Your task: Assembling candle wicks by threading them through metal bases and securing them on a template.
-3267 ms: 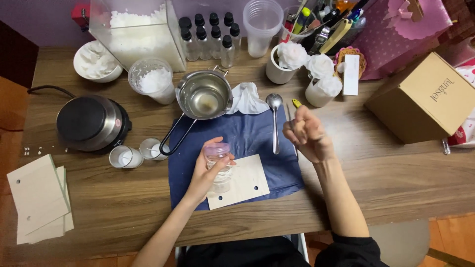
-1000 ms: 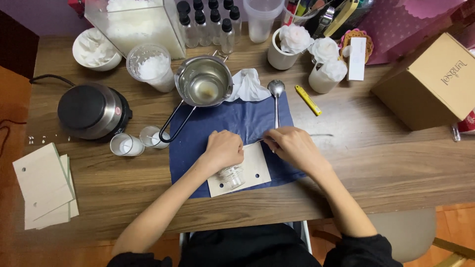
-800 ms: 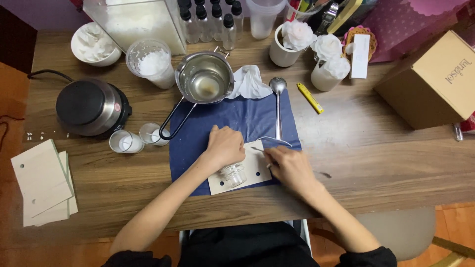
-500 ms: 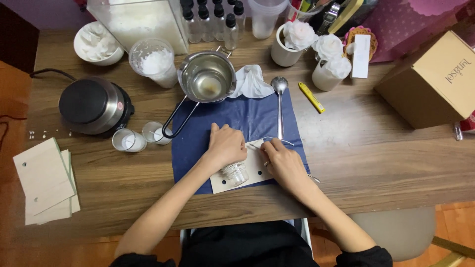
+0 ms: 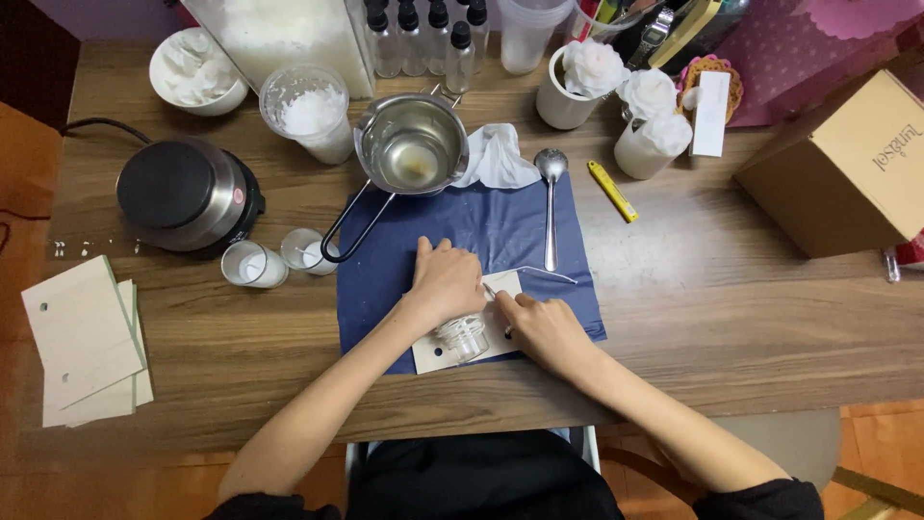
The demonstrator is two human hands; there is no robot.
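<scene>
bare wood table (image 5: 731, 318) lies open to the right of the blue cloth (image 5: 481, 226), up to the cardboard box (image 5: 842, 169). ahead, the saucepan (image 5: 412, 144), its long handle, the spoon (image 5: 551, 207) and a yellow cutter (image 5: 612, 191) block the way. left, two small cups (image 5: 279, 258) and the hot plate (image 5: 188, 193) crowd in.

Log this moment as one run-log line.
left hand: on small glass jar | right hand: beside jar, on white card | surface: blue cloth
</scene>
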